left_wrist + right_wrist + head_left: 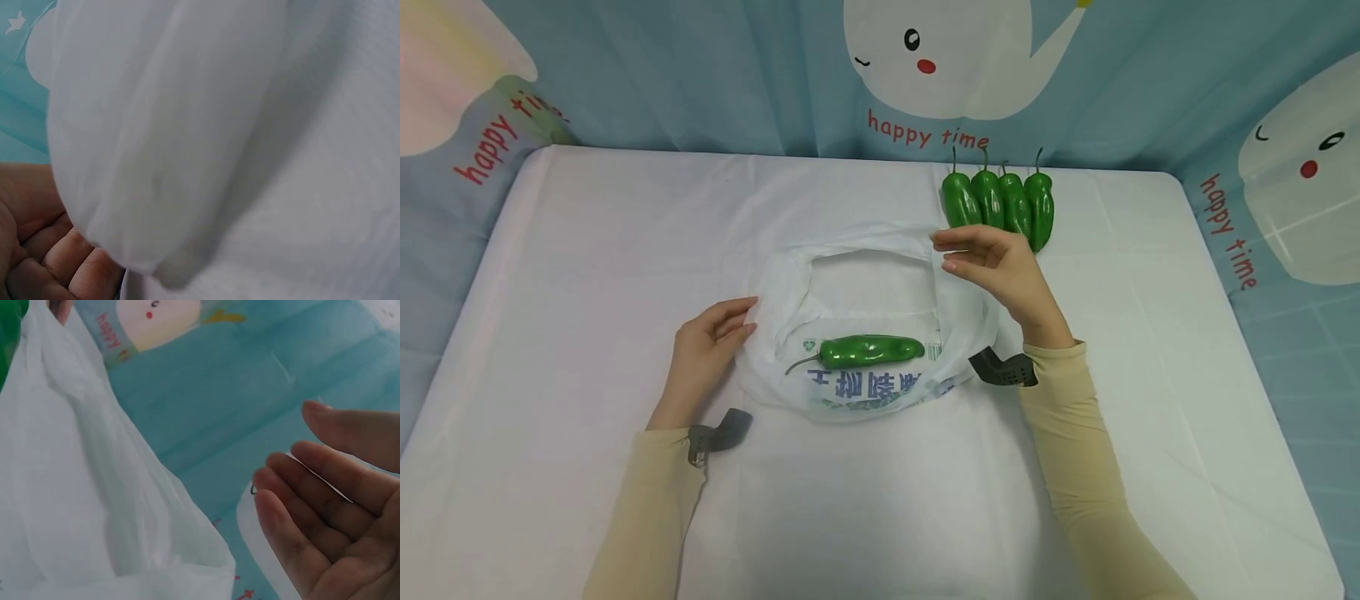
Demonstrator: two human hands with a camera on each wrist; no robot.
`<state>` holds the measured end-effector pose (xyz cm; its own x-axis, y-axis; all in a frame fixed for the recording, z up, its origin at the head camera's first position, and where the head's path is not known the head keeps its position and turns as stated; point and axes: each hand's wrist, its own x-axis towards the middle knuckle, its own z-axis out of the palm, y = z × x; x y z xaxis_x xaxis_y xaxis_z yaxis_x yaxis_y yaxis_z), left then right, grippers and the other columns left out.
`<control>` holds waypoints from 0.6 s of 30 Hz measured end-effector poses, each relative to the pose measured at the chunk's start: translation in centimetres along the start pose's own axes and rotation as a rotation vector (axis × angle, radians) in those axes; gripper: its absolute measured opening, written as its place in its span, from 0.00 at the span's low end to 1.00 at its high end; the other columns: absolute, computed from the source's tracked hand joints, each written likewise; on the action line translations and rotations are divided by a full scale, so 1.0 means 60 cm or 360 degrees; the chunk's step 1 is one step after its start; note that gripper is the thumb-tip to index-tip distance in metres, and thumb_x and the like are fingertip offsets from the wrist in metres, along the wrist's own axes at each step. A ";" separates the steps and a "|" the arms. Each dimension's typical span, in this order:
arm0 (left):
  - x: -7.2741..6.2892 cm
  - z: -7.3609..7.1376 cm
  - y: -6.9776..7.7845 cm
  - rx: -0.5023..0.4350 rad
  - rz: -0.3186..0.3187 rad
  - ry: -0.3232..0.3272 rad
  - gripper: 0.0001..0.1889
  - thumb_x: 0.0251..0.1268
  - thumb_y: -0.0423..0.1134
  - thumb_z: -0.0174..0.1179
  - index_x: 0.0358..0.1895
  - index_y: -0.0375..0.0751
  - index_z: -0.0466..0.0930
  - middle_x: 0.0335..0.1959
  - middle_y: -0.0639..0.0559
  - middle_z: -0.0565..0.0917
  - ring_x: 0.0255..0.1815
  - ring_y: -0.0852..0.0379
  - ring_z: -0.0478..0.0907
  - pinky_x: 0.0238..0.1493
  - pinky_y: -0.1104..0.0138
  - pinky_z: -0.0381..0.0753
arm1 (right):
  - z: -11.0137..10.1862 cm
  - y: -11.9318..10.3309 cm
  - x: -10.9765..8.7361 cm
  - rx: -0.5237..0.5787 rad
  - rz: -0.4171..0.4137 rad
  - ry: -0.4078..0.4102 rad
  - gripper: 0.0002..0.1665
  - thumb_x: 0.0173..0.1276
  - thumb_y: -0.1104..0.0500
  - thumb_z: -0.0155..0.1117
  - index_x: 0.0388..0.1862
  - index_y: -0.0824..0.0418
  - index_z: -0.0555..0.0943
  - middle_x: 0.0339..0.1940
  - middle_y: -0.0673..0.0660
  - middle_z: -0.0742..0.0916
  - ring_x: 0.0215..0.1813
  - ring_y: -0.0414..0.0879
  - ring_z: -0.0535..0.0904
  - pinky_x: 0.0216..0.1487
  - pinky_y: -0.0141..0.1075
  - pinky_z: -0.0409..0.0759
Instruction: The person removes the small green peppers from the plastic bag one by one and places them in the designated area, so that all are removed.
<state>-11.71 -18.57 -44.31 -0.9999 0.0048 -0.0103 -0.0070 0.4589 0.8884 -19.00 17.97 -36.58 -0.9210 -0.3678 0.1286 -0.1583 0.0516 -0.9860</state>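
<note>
A white plastic bag (966,308) lies on the table with its mouth spread wide. Inside it, a green pepper (872,351) rests above blue printed characters, its stem pointing left. My left hand (706,354) touches the bag's left side, thumb and fingertips a little apart; in the left wrist view the white plastic (162,137) hides part of the fingers. Over the bag's upper right edge is my right hand (1000,271), its fingers loosely extended. The right wrist view shows that hand (337,519) holding nothing, apart from the bag (125,487).
Several green peppers (988,200) stand side by side in a row at the far edge, just beyond my right hand, which covers some of their lower ends. A white cloth (587,250) covers the table. A blue printed curtain (722,75) hangs behind and at the sides.
</note>
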 end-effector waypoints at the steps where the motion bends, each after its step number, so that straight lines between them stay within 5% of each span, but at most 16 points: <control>1: 0.000 0.000 0.000 -0.0002 0.0001 0.0000 0.18 0.65 0.34 0.60 0.58 0.35 0.76 0.52 0.40 0.80 0.46 0.70 0.77 0.45 0.85 0.74 | 0.003 0.001 0.000 -0.0032 0.0011 -0.0047 0.17 0.61 0.70 0.65 0.51 0.70 0.80 0.50 0.58 0.84 0.53 0.53 0.79 0.53 0.37 0.79; 11: 0.001 0.000 0.000 -0.0006 0.0017 0.0005 0.18 0.65 0.33 0.60 0.57 0.35 0.76 0.53 0.40 0.80 0.47 0.71 0.77 0.46 0.84 0.74 | 0.034 0.011 0.006 -0.0254 0.0090 -0.0422 0.18 0.61 0.69 0.66 0.51 0.70 0.80 0.51 0.61 0.83 0.52 0.63 0.77 0.51 0.39 0.80; 18: -0.001 0.000 0.001 -0.0002 0.0011 0.0003 0.18 0.65 0.33 0.60 0.57 0.34 0.77 0.53 0.40 0.80 0.48 0.67 0.78 0.46 0.85 0.73 | 0.052 0.016 0.007 -0.0317 0.0105 -0.0560 0.19 0.60 0.68 0.68 0.51 0.68 0.81 0.51 0.60 0.84 0.53 0.54 0.79 0.55 0.39 0.77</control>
<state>-11.68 -18.55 -44.24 -1.0000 0.0062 -0.0031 0.0001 0.4576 0.8892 -18.45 14.97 -37.78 -0.7588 -0.6512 -0.0126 -0.2004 0.2518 -0.9468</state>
